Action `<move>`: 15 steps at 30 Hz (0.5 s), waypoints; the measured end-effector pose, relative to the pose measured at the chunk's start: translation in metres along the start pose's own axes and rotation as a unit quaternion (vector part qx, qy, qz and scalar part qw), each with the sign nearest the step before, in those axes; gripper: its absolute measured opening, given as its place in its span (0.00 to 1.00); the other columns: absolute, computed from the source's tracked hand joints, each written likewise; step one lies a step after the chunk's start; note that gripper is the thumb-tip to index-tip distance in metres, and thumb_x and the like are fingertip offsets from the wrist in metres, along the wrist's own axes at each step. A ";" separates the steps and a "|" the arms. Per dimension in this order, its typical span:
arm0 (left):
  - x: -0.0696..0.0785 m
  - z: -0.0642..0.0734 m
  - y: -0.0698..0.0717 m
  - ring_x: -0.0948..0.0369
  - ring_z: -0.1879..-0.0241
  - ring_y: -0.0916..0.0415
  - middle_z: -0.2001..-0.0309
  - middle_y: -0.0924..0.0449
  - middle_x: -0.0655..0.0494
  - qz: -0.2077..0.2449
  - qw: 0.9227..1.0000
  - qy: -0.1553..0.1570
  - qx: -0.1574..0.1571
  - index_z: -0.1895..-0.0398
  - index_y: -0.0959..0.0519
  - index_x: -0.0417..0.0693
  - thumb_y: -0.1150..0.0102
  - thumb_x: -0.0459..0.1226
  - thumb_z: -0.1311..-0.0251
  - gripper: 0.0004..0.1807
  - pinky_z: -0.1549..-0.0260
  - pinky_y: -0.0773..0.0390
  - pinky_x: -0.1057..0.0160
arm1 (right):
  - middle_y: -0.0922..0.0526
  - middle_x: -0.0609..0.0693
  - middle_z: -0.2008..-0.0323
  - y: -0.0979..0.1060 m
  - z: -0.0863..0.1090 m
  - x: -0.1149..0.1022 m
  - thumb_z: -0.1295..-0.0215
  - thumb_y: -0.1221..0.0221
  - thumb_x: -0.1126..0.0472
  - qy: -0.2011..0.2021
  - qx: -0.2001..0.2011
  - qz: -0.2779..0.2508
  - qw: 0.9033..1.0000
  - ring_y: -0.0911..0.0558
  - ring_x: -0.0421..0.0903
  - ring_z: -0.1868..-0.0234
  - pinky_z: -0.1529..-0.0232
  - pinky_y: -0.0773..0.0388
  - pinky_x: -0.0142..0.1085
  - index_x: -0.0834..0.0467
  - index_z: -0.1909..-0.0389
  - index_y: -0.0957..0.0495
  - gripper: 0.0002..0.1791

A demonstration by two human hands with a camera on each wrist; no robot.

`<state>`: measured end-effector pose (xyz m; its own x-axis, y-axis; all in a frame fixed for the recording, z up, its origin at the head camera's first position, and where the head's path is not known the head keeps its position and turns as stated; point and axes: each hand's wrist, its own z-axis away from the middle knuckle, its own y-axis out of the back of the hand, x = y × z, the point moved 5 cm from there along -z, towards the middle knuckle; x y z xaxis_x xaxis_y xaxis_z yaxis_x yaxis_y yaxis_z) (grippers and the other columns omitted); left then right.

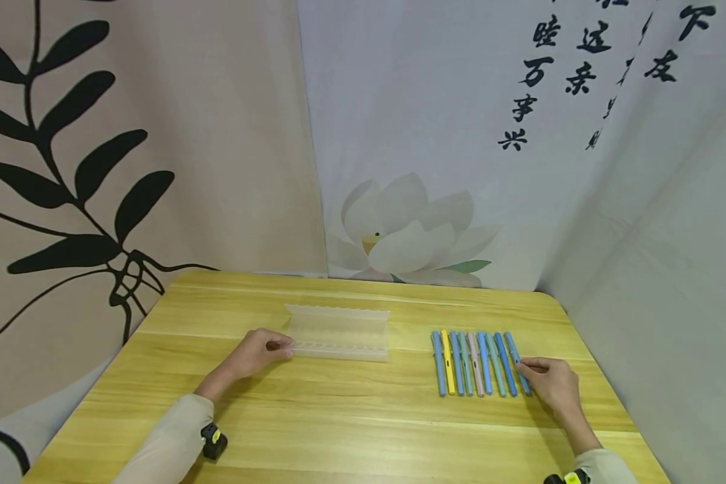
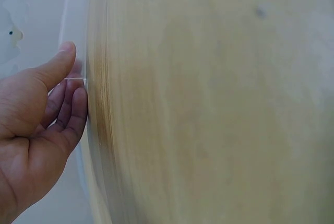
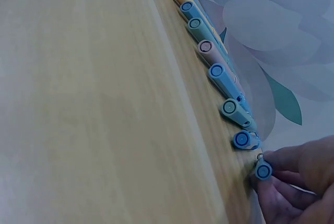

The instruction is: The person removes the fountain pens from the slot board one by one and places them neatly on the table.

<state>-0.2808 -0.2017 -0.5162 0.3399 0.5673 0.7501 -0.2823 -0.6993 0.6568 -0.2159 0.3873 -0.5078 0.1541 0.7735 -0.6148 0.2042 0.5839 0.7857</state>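
At the left end of a clear plastic pen tray (image 1: 339,329) with a scalloped edge, my left hand (image 1: 259,351) pinches the near corner between thumb and fingers. The left wrist view shows only a thin transparent edge (image 2: 76,79) by those fingertips. To the right, several capped pens lie side by side in a row, in blue, yellow, green and pink. My right hand (image 1: 552,384) pinches the rightmost blue pen (image 1: 511,349), which lies almost parallel to the others. Its round end (image 3: 264,171) shows between thumb and fingers in the right wrist view.
Both items lie on a light wood-grain table (image 1: 351,417). A curtain (image 1: 411,134) with a printed lotus and dark characters hangs behind the far edge. Beside the held pen is a darker blue pen (image 1: 505,363); a yellow pen (image 1: 448,363) lies near the row's left end.
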 end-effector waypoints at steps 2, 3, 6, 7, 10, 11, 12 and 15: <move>0.000 0.000 0.000 0.49 0.49 0.17 0.47 0.15 0.42 0.000 1.000 0.000 0.000 0.44 0.16 0.35 0.36 0.39 0.31 0.19 0.51 0.17 0.51 | 0.10 0.57 0.64 -0.001 0.000 0.000 0.32 0.33 0.55 0.001 0.001 0.001 1.000 0.14 0.46 0.68 0.61 0.18 0.48 0.65 0.55 0.12 0.16; 0.000 0.000 -0.001 0.49 0.49 0.17 0.48 0.15 0.42 0.000 1.000 0.000 0.000 0.44 0.16 0.35 0.36 0.39 0.31 0.19 0.51 0.17 0.51 | 0.10 0.57 0.64 -0.001 0.000 0.000 0.32 0.33 0.55 0.000 0.001 0.001 1.000 0.14 0.45 0.68 0.62 0.18 0.47 0.65 0.55 0.12 0.16; -0.001 0.001 -0.001 0.49 0.49 0.17 0.48 0.14 0.42 -0.001 1.000 -0.003 -0.001 0.44 0.16 0.34 0.35 0.39 0.31 0.19 0.51 0.16 0.52 | 0.10 0.57 0.64 -0.001 0.000 0.001 0.32 0.33 0.55 -0.006 -0.004 -0.010 1.000 0.14 0.44 0.69 0.64 0.17 0.42 0.66 0.54 0.13 0.17; -0.001 0.000 -0.001 0.49 0.49 0.17 0.48 0.15 0.42 0.001 1.000 -0.004 -0.001 0.44 0.16 0.34 0.36 0.40 0.31 0.19 0.51 0.17 0.51 | 0.10 0.57 0.64 0.000 0.000 0.001 0.32 0.33 0.55 -0.008 -0.004 -0.012 1.000 0.14 0.44 0.68 0.65 0.18 0.40 0.67 0.53 0.13 0.18; -0.001 0.000 -0.001 0.49 0.49 0.18 0.47 0.15 0.42 0.003 1.000 -0.005 0.000 0.44 0.17 0.35 0.36 0.40 0.31 0.19 0.50 0.17 0.50 | 0.10 0.59 0.61 0.001 0.001 0.000 0.30 0.34 0.54 -0.017 -0.012 -0.029 0.999 0.13 0.47 0.66 0.67 0.17 0.37 0.68 0.50 0.15 0.20; -0.001 0.001 -0.001 0.50 0.49 0.18 0.47 0.15 0.42 0.004 1.000 -0.006 0.000 0.44 0.17 0.35 0.36 0.40 0.31 0.19 0.50 0.17 0.50 | 0.10 0.59 0.60 0.002 0.001 -0.001 0.30 0.35 0.53 -0.017 -0.011 -0.031 0.999 0.13 0.48 0.64 0.67 0.17 0.36 0.68 0.49 0.15 0.21; -0.001 0.001 -0.001 0.50 0.49 0.18 0.47 0.15 0.43 0.004 1.000 -0.007 0.000 0.44 0.17 0.35 0.36 0.40 0.30 0.19 0.50 0.17 0.51 | 0.11 0.59 0.59 0.004 0.002 -0.002 0.29 0.36 0.52 -0.015 -0.010 -0.031 0.999 0.13 0.49 0.63 0.66 0.18 0.36 0.67 0.47 0.16 0.22; -0.001 0.003 -0.001 0.53 0.50 0.17 0.48 0.14 0.45 0.002 1.000 -0.003 0.003 0.44 0.17 0.36 0.36 0.41 0.30 0.19 0.50 0.17 0.54 | 0.11 0.60 0.55 0.008 0.003 -0.010 0.27 0.38 0.50 0.002 0.002 -0.038 0.999 0.12 0.54 0.58 0.66 0.17 0.36 0.65 0.44 0.17 0.24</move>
<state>-0.2787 -0.2027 -0.5182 0.3432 0.5617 0.7528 -0.2794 -0.7042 0.6528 -0.2127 0.3836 -0.4956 0.1339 0.7281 -0.6722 0.2181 0.6401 0.7367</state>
